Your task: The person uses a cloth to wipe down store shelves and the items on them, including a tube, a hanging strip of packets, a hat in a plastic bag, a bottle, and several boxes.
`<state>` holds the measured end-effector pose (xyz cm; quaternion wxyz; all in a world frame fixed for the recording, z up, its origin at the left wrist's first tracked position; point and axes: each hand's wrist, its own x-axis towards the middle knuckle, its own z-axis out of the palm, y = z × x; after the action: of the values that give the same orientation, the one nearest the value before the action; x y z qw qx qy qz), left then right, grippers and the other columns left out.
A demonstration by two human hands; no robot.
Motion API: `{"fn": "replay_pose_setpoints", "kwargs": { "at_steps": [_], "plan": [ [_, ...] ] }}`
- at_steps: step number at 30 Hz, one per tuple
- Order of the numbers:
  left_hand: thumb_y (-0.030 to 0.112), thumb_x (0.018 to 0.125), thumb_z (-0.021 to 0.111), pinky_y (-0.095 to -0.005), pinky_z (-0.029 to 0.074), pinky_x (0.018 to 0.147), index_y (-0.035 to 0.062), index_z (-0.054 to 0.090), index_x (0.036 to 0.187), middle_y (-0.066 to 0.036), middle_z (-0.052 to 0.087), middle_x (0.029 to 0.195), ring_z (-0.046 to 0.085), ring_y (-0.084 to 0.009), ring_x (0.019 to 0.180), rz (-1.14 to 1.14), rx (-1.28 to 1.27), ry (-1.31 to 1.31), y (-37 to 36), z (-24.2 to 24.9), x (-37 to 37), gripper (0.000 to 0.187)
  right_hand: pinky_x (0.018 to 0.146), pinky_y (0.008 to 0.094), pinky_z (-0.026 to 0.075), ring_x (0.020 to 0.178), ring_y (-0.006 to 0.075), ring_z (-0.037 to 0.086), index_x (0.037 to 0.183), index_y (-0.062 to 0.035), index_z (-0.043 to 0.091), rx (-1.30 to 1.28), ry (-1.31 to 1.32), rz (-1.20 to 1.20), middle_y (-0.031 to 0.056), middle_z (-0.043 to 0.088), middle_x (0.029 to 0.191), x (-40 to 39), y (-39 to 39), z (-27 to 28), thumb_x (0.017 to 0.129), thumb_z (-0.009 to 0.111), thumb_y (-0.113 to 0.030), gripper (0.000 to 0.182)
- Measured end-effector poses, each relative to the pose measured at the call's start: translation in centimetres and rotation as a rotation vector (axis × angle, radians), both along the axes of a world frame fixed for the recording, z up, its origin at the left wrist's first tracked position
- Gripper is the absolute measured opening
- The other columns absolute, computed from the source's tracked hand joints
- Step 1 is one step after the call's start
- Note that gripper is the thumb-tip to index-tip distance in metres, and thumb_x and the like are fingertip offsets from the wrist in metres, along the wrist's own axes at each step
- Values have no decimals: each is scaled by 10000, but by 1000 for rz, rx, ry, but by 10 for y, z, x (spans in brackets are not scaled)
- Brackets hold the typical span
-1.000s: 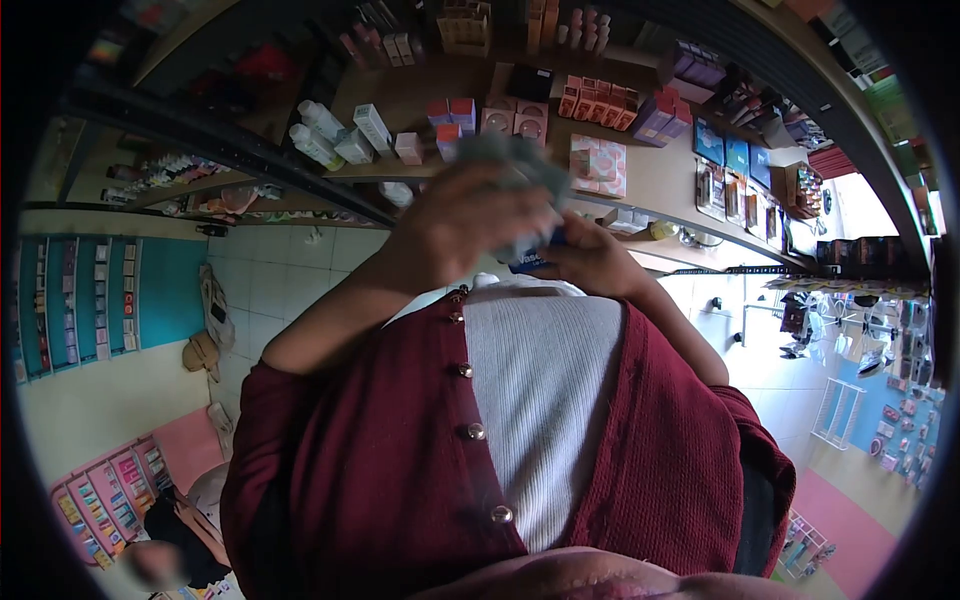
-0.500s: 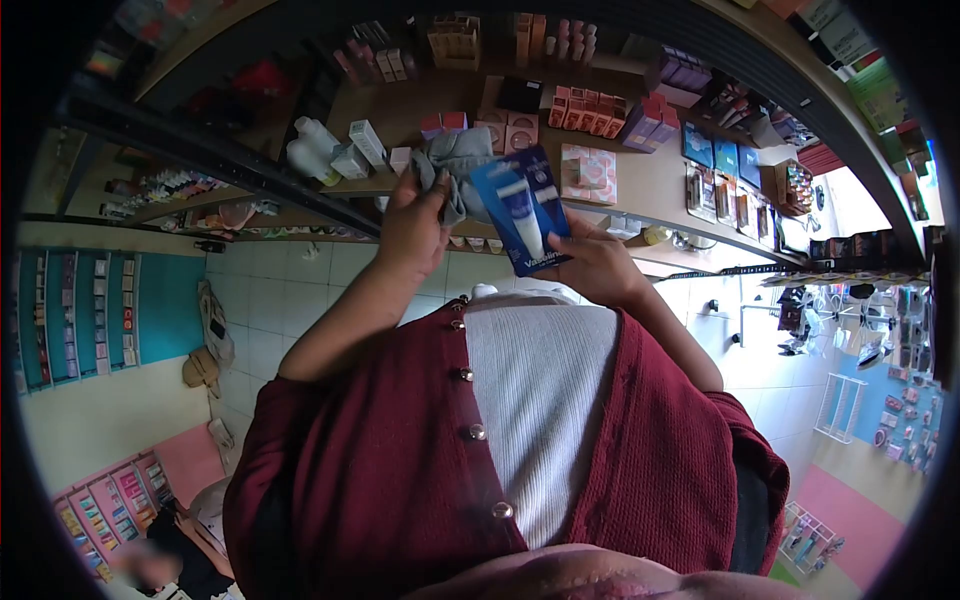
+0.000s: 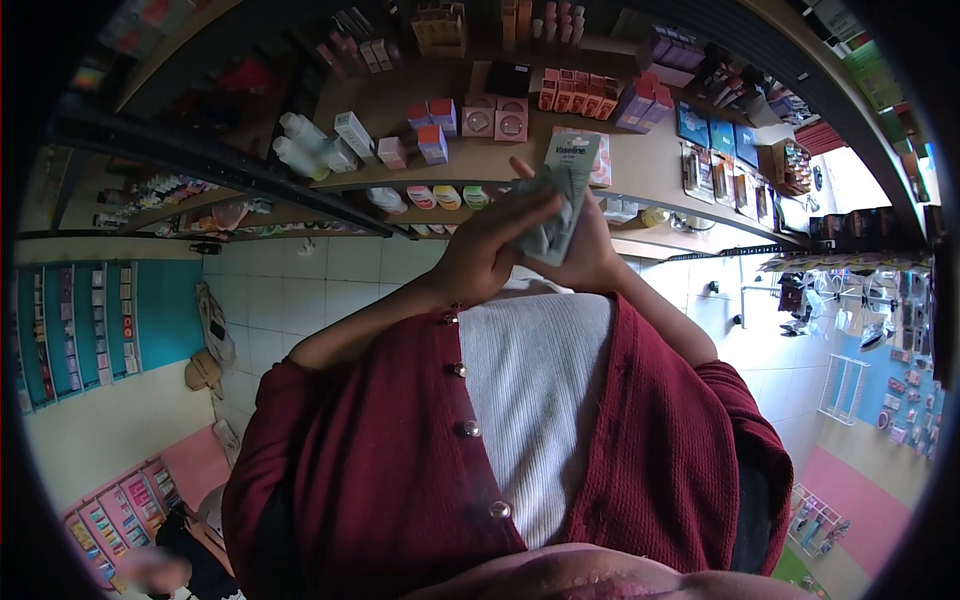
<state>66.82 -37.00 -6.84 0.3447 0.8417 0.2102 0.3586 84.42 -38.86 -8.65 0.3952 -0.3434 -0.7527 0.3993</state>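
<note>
My right hand (image 3: 592, 245) holds a Vaseline lip care pack (image 3: 572, 160) from behind, with its grey-green printed side facing me. The pack stands tilted in front of my chest. My left hand (image 3: 485, 245) lies across the pack's lower part, fingers pressed together over a grey cloth (image 3: 545, 228). Only part of the cloth shows between the hand and the pack. Behind my hands, on the shelf, are small orange and purple boxes (image 3: 432, 145) and round pink compacts (image 3: 495, 120).
The wooden shelf (image 3: 650, 185) spans the space ahead, with white bottles (image 3: 305, 145) at left and blue packs (image 3: 722, 135) at right. A dark metal shelf post (image 3: 220, 160) crosses on the left. Another person (image 3: 195, 550) is at lower left.
The pack has turned from its blue front to its grey-green side. My left hand has moved right and brought the cloth from beside the pack onto it.
</note>
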Motion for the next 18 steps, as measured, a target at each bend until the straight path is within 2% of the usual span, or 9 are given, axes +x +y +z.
{"fn": "replay_pose_setpoints", "kwargs": {
  "at_steps": [2,3,4,6,9,12,14,16,18],
  "plan": [
    [-45,788,598,-398,362,1065,158,499,1340,-78,489,1379,438,-276,1291,-126,68,104,1,-1,-6,596,1126,483,233,1364,232,324,1452,-181,288,-733,774,165,80,371,1461,5,4,-2,938,385,-538,633],
    [-45,762,606,-424,360,1070,184,517,1326,-64,479,1388,404,-300,1315,-250,138,208,1,-2,-8,616,1157,440,167,1386,193,292,1489,-195,203,-994,1401,638,66,348,1482,5,12,-2,926,421,-485,669],
    [-45,762,606,-424,360,1070,184,517,1326,-64,479,1388,404,-300,1315,-249,136,208,2,2,-8,616,1157,440,167,1386,193,292,1489,-195,203,-996,1401,638,66,348,1482,4,9,3,926,421,-485,669],
    [-35,770,604,-432,378,1058,190,530,1310,-49,480,1387,381,-286,1333,-259,300,242,9,11,-8,590,1096,506,297,1344,259,354,1445,-166,267,-217,367,65,164,346,1457,2,0,11,884,496,-478,681],
    [-36,770,605,-441,386,1051,187,525,1314,-60,495,1370,389,-302,1325,41,321,257,17,19,-4,593,1107,496,276,1328,260,376,1425,-146,310,133,-339,-17,139,403,1416,18,-3,-35,883,479,-452,645],
    [-36,748,627,-448,442,1004,227,499,1337,-17,484,1377,372,-309,1329,155,178,88,29,20,4,658,1125,477,236,1310,235,403,1391,-132,369,-658,386,108,104,439,1387,-8,-4,-21,904,440,-418,569],
    [9,770,639,-444,421,1020,212,499,1337,-22,472,1390,393,-314,1314,114,175,157,18,12,3,618,1132,464,206,1300,233,413,1358,-136,416,-385,111,46,67,451,1385,-1,1,-25,905,432,-415,532],
    [15,768,640,-458,369,1059,208,533,1305,-34,509,1360,454,-302,1271,-142,291,264,6,9,3,581,1116,477,249,1313,251,391,1398,-169,373,-1014,1202,229,58,423,1415,5,13,-23,946,347,-427,521],
    [67,785,652,-452,365,1054,213,553,1288,-31,533,1338,492,-300,1232,-244,229,258,3,10,-1,533,1005,429,439,1272,335,422,1464,-196,260,-994,1358,363,145,337,1469,1,7,13,984,210,-490,565]
  ]
}}
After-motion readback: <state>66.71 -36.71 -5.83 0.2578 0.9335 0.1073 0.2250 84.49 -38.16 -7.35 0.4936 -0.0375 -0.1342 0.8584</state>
